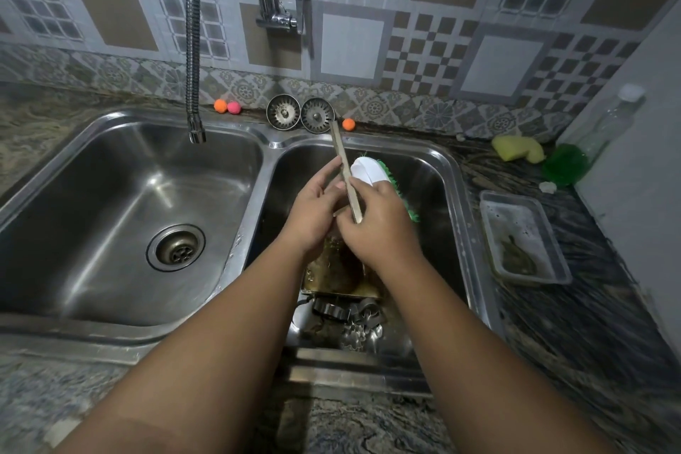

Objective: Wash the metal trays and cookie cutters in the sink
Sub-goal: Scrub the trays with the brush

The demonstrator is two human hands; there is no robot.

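Over the right basin (447, 203) of the double sink, my left hand (315, 210) holds a metal tray (342, 162) upright and edge-on, so only its thin rim shows. My right hand (376, 221) grips a scrub brush (368, 168) with a white back and green bristles, pressed against the tray's right face. Below my wrists, a second, greasy brown-stained metal tray (339, 276) lies in the basin. Several metal cookie cutters (353, 321) sit in a heap at the basin's near end.
A dirty tray (523, 236) rests on the counter right of the sink. A yellow sponge (516, 149), green scrubber (565, 162) and clear bottle (611, 122) stand at the back right. Two strainers (300, 114) and small coloured balls (226, 106) line the back ledge. The flexible faucet (193, 48) hangs over the left basin (121, 203).
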